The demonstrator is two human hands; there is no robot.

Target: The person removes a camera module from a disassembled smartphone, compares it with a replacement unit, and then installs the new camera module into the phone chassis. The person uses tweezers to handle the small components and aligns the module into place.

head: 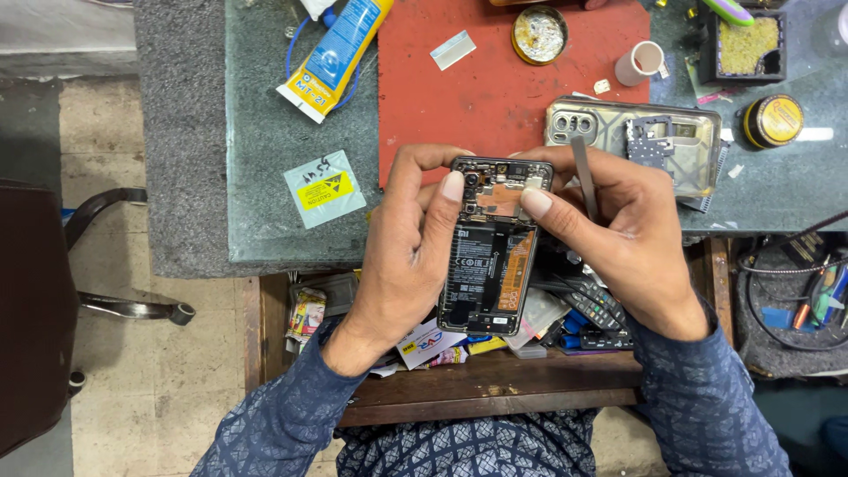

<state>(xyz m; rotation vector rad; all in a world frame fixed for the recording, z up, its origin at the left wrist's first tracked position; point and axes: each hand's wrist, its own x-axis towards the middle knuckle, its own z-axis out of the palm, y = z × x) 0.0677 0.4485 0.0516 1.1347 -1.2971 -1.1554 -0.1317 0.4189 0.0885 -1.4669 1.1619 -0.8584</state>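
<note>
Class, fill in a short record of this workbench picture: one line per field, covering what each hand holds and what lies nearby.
Left hand: grips the opened phone, thumb on its upper part
Right hand: steadies the phone's top, holds tweezers
Phone: back removed, battery exposed
Surface: red mat
Nearby: glue tube, clear phone case, round tin

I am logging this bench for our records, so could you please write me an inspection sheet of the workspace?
Surface: grey worktop with red mat.
Job's things: opened phone, back cover off, battery showing.
Clutter: glue tube, clear phone case, round tins, open drawer of oddments.
Grippers: left hand and right hand both grip the phone; the right also holds tweezers.
Cables: black leads, far right.
Surroundings: chair, tiled floor.
</note>
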